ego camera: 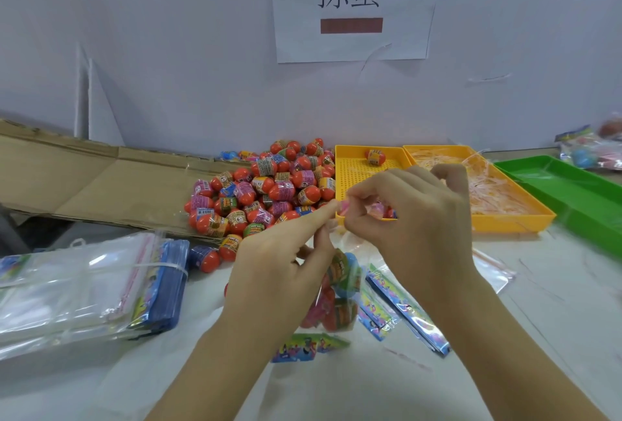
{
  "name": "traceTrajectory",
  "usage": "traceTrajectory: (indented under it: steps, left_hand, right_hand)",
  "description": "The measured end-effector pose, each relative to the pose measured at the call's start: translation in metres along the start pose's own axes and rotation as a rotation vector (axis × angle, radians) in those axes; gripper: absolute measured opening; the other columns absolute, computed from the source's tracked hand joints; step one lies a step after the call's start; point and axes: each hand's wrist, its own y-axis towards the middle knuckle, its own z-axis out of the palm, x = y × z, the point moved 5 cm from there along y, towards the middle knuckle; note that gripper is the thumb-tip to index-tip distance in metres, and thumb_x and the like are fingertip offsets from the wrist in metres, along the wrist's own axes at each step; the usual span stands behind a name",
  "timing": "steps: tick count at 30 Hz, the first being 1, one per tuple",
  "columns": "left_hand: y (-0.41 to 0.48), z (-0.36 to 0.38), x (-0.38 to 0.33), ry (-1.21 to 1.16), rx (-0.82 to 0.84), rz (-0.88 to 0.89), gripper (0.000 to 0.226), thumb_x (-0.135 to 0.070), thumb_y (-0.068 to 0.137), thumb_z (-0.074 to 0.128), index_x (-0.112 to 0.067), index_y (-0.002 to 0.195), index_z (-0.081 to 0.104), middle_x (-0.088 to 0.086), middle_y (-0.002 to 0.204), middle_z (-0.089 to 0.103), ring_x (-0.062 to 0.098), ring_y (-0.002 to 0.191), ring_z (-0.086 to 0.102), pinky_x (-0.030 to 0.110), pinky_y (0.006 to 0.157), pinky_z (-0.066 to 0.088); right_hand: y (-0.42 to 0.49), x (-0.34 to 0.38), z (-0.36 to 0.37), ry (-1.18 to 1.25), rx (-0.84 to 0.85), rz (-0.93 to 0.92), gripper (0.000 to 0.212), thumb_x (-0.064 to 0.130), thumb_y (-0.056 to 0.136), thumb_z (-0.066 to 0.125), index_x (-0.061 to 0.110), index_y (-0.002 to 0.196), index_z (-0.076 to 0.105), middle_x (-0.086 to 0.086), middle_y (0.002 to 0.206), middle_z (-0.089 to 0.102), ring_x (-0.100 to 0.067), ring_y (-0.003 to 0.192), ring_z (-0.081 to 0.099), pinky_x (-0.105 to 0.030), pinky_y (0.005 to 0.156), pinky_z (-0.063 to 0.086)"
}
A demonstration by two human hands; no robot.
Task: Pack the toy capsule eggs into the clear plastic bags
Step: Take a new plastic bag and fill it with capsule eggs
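Clear bag (340, 286) held at its mouth.
Your left hand (279, 272) and right hand (415, 218) pinch it; eggs (266, 185) heaped at eleven o'clock.

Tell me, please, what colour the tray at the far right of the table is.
The tray is plain green, shown best in the head view.

Table (555, 302), perhaps white: cardboard (84, 185), bags (67, 292), trays (505, 227)
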Motion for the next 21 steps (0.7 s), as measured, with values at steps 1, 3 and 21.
traceTrajectory:
  steps: [1, 3, 21]
  left_hand:
    - [0.0, -0.002, 0.002, -0.011, -0.012, -0.016, 0.035, -0.024, 0.09, 0.051, -0.011, 0.115, 0.071, -0.024, 0.071, 0.053, -0.014, 0.056, 0.049, -0.003, 0.059, 0.037]
    - [0.002, -0.007, 0.007, -0.038, -0.053, -0.055, 0.031, -0.025, 0.09, 0.052, -0.016, 0.115, 0.069, -0.023, 0.074, 0.062, -0.007, 0.059, 0.058, 0.004, 0.054, 0.046]
    - [0.002, -0.02, 0.071, -0.307, -0.21, -0.483, 0.033, 0.0, 0.09, 0.063, -0.03, 0.096, 0.072, -0.02, 0.081, 0.075, -0.005, 0.067, 0.067, 0.007, 0.058, 0.049]
  right_hand:
    - [0.001, -0.001, 0.0, -0.018, -0.002, 0.003, 0.015, 0.018, 0.08, 0.066, 0.02, 0.065, 0.067, 0.009, 0.058, 0.06, -0.019, 0.056, 0.056, -0.038, 0.077, 0.033]
    - [0.003, -0.006, 0.0, -0.056, 0.005, 0.038, 0.013, 0.017, 0.077, 0.066, 0.019, 0.064, 0.064, 0.008, 0.059, 0.06, -0.02, 0.056, 0.057, -0.038, 0.076, 0.032]
    - [-0.007, -0.105, 0.014, 0.066, 0.851, 0.066, 0.014, 0.02, 0.073, 0.07, 0.029, 0.068, 0.06, 0.014, 0.061, 0.058, -0.011, 0.058, 0.054, -0.033, 0.063, 0.047]
